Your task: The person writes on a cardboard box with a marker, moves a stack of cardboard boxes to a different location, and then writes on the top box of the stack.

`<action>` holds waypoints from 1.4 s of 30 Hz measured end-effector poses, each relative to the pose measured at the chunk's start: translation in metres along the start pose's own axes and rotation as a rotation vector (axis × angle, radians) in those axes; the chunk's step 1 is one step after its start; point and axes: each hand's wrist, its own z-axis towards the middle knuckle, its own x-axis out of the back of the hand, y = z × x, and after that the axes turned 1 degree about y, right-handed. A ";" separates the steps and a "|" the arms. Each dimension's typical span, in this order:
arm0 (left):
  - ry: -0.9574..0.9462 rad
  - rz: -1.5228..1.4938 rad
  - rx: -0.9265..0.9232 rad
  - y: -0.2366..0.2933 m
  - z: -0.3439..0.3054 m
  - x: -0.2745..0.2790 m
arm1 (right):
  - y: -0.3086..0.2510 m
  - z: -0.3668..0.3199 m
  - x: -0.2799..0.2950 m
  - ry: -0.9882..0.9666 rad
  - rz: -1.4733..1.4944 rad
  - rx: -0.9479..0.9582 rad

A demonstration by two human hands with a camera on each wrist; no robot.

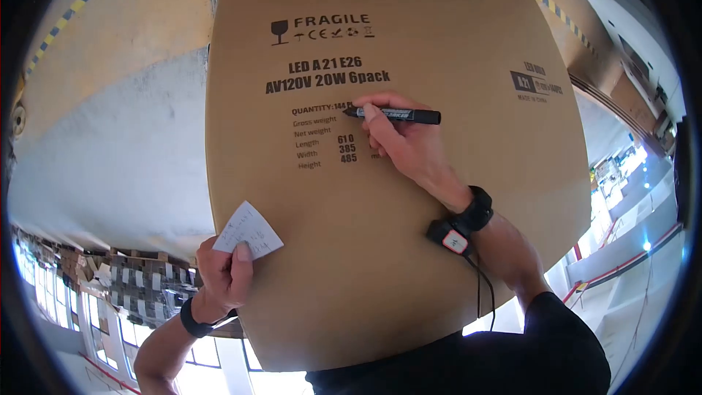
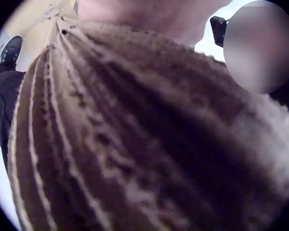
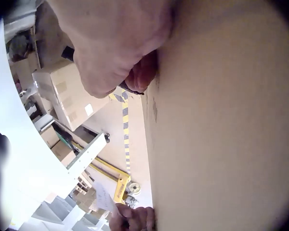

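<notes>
A large cardboard box with black print faces the head camera. My right hand rests against it, pinching a black marker whose tip is at the end of the "QUANTITY" line, over the "Gross weight" line. Near the box's lower left edge, my left hand holds a small white paper with handwriting, thumb on top. The right wrist view shows the right hand close to the box face, and the left hand with the paper lower down. Corrugated cardboard edges fill the left wrist view.
Yellow-and-black floor tape runs behind the box. Stacked goods stand at the lower left. In the right wrist view are another carton and a yellow pallet jack. A shoe shows in the left wrist view.
</notes>
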 end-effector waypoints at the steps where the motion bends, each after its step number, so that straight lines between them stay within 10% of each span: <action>1: 0.021 0.014 -0.056 -0.004 -0.001 -0.001 | 0.004 0.001 0.001 -0.002 -0.028 0.012; 42: -0.030 0.058 -0.162 -0.016 -0.009 0.004 | -0.003 0.001 0.000 0.140 -0.004 -0.145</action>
